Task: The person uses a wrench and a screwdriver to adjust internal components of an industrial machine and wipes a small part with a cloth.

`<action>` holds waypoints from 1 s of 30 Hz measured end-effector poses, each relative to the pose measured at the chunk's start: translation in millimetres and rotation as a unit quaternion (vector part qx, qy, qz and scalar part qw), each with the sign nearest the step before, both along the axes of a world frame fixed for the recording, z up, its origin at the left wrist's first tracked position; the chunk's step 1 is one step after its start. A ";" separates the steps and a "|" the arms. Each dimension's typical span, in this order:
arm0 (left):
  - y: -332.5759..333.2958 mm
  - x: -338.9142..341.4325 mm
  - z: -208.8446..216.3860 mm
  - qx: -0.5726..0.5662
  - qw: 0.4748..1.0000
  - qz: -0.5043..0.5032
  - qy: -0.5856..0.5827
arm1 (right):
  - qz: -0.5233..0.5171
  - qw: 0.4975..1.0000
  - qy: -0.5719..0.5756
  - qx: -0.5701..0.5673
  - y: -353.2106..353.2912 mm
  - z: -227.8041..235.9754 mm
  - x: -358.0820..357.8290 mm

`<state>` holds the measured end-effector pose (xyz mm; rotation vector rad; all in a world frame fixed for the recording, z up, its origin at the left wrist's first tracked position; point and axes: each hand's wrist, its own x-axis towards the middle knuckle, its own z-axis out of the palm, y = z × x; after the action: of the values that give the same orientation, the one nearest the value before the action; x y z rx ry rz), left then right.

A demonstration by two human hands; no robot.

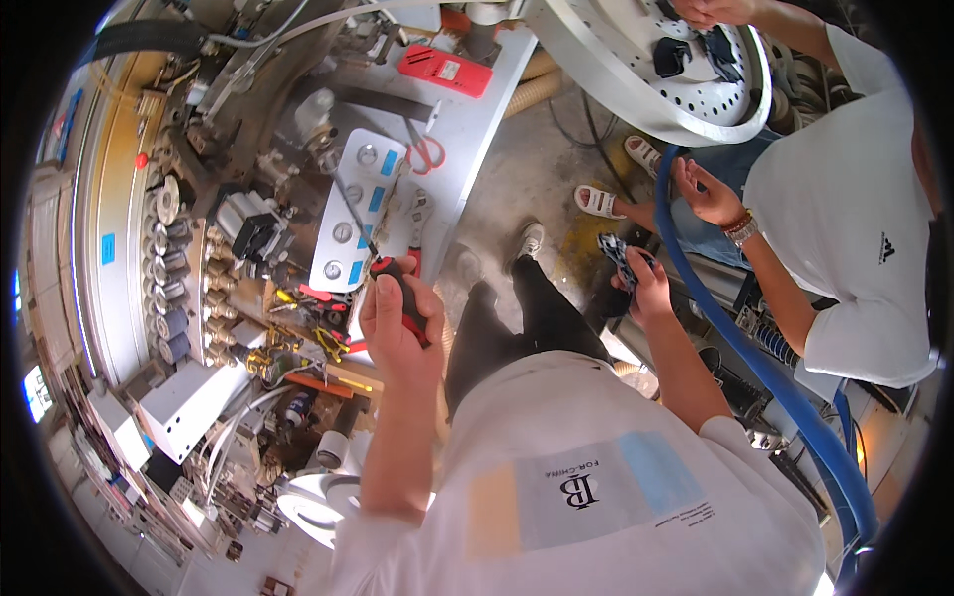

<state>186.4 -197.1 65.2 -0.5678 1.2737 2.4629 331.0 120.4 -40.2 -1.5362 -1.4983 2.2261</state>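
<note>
Closed around the red-and-black handle of a screwdriver, my left hand is in front of the workbench. The screwdriver's long thin shaft points up and left, over a white panel with round gauges and blue labels. My right hand is out to the right, its fingers wrapped round a crumpled black-and-white patterned piece whose kind I cannot make out. Close to the screwdriver, a red-handled wrench lies on the bench. Red-handled scissors rest farther back.
A co-worker in a white shirt stands at right, beside a white perforated round tray with black pieces on it. A thick blue hose runs between us. Hand tools crowd the left; a red case lies on the far bench.
</note>
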 end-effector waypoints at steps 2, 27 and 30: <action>-12.5 0.2 -0.6 -0.058 0.996 -0.053 0.037 | 0.012 1.000 0.002 -0.028 3.6 -4.4 8.1; -58.9 81.1 -63.4 -0.192 0.964 -0.115 -0.142 | 0.230 0.973 0.011 -0.016 -32.0 -102.0 -133.3; -55.4 82.5 -66.4 -0.216 0.956 -0.103 -0.169 | 0.103 0.976 0.090 -0.169 -43.3 -138.1 -181.9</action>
<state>268.8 -252.6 -1.2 -0.8696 1.6308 1.8247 149.1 77.1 -178.3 -1.2478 -1.3338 2.7744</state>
